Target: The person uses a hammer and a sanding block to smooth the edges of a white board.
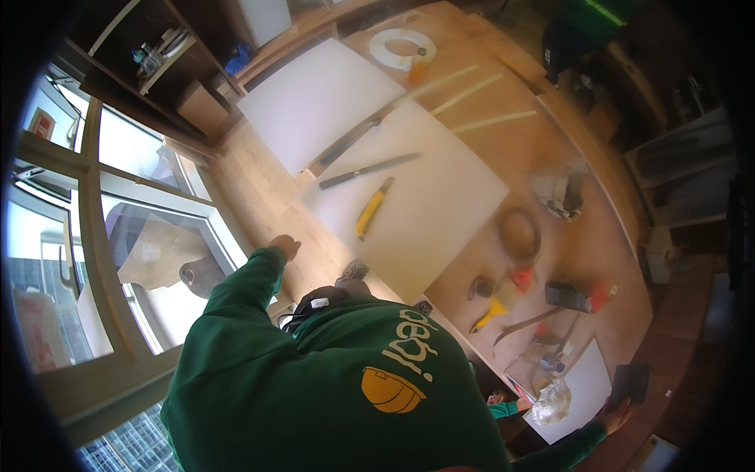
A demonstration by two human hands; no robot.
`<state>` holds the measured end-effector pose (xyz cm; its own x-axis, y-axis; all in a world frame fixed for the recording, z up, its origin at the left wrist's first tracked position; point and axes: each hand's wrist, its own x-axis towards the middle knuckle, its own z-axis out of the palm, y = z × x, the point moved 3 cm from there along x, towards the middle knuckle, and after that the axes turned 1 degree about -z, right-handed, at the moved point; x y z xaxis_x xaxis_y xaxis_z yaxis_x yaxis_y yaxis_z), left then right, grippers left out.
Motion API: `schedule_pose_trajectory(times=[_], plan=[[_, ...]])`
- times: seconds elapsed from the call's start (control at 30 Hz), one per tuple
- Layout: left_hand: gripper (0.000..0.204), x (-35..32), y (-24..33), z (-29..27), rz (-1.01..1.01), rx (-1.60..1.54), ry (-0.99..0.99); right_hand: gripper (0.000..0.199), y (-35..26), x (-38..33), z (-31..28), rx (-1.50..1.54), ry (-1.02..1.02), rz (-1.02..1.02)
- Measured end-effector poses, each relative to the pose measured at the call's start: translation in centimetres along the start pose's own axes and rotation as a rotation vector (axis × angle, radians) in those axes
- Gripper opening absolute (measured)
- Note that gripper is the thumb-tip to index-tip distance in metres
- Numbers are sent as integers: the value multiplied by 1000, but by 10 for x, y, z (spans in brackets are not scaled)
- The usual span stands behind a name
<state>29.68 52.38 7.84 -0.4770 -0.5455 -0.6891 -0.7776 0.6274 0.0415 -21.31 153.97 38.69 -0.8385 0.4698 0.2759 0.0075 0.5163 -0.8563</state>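
Note:
My left hand (285, 245) is at the left, out past the near left edge of the white boards. Its fingers look curled in, and nothing shows in them. At the lower right my right hand (617, 415) grips a dark, flat, rectangular thing (630, 383) by its near edge; its kind is not clear. On the near white board (440, 212) lie a yellow utility knife (373, 208) and a long dark blade-like tool (370, 171). Beside my right hand are a crumpled clear plastic bag (552, 403) and a small white sheet (586, 385).
The wooden table (472, 275) also bears a second white board (322, 102), a white tape roll (402, 49), narrow strips (494, 120), a brown ring (520, 234) and a black box-like thing (568, 297). Windows (157, 259) line the left. Another person (586, 35) stands beyond the table.

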Motion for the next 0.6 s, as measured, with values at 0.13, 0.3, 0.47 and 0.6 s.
schedule_pose_trajectory(times=[0.13, 0.3, 0.47, 0.6], plan=[[59, 45, -38, 2, 51, -24, -37, 52, -105, -208, 38, 118, -4, 6], [45, 88, -17, 13, 462, 157, -37, 50, -171, -369, 69, -932, -150, -246], [104, 94, -117, 44, 403, -53, -325, 36, -252, -455, 183, 863, -90, 583], [60, 89, -103, -10, 603, 58, -249, 30, -285, -488, 188, 1000, -200, 465]])
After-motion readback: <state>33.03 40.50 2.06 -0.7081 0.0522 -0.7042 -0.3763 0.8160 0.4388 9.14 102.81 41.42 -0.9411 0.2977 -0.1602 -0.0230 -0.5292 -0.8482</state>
